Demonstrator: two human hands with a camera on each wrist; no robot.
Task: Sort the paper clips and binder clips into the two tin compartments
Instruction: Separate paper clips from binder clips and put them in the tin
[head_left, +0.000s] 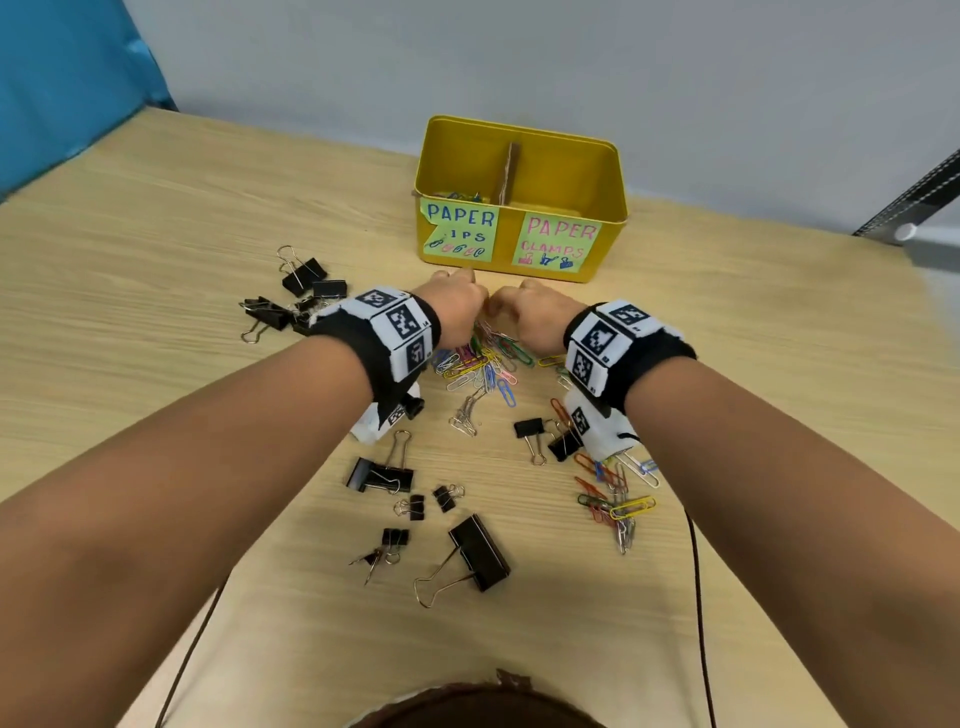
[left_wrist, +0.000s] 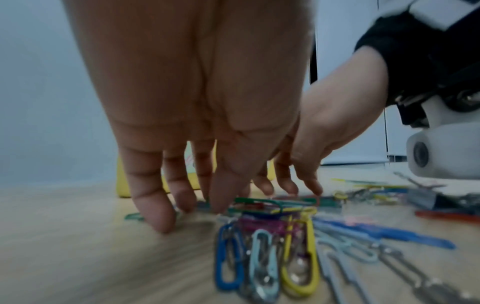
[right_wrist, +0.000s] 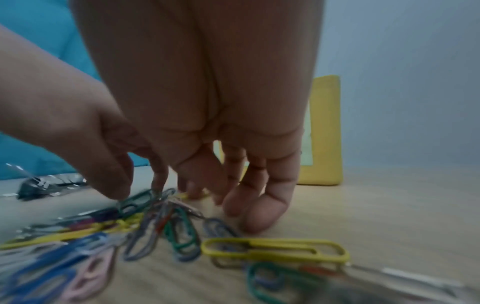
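Head view: both hands, fingers down, on paper clips (head_left: 480, 358).

We see a light wood-grain tabletop (head_left: 156, 218) filling most of the head view, its grain running roughly left to right. Behind it, across the upper part of the frame, stands a plain pale grey wall (head_left: 623, 67), evenly lit with no hard shadows on it. In the upper left corner a bright blue panel (head_left: 67, 78) meets the tabletop's far left edge. At the far right edge of the frame a dark ridged strip (head_left: 914, 192) slants down toward a pale ledge with a small white knob (head_left: 906, 231). Soft shadows lie on the wood in the lower part of the frame.
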